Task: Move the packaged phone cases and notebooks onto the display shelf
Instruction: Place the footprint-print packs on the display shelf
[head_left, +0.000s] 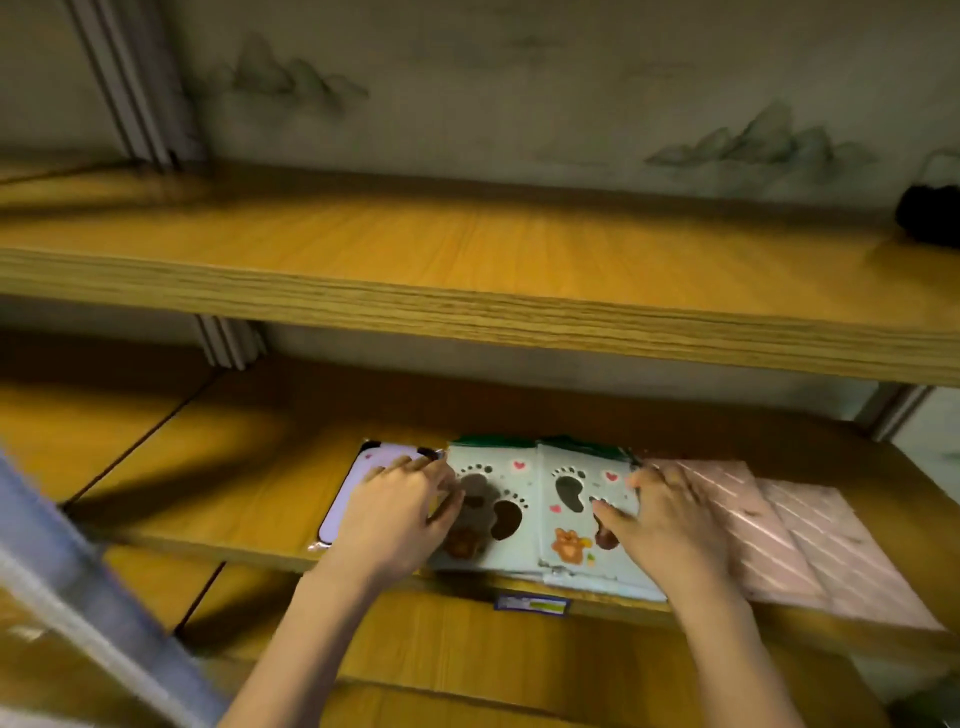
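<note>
Lower display shelf (208, 467) carries the whole visible row, so we judge the task as mostly done, at the straightening stage.

Far left, a blurred grey-blue thing (78, 597); we can't tell what it is.

Next, lilac phone case (340, 506) in its clear wrap, flat on the shelf, near the front edge.

Left grip (400, 512) lies over the seam between the lilac case and the left footprint case (519, 488). Fingers are bent and resting on top. Blur hides whether they hook an edge, so we can't say if it has hold of anything.

Right footprint case (561, 525) sits just beside its twin, edges touching or overlapping; which, we can't tell. Its front corner sticks out a little past the shelf edge. A small label (530, 604) is stuck on the shelf front below.

Right grip (670, 519) is spread flat, fingers straight, pressing on the right footprint case and the edge of the pink notebooks (779, 551). It holds nothing.

The pink notebooks lie flat at the right end of the row, overhanging the front edge.

Upper shelf (467, 244) has only a black object (930, 213) at far right.

Left to do, in our judgement: nudge the overhanging pieces back and square the row. Whether more stock waits out of view, we can't tell.
</note>
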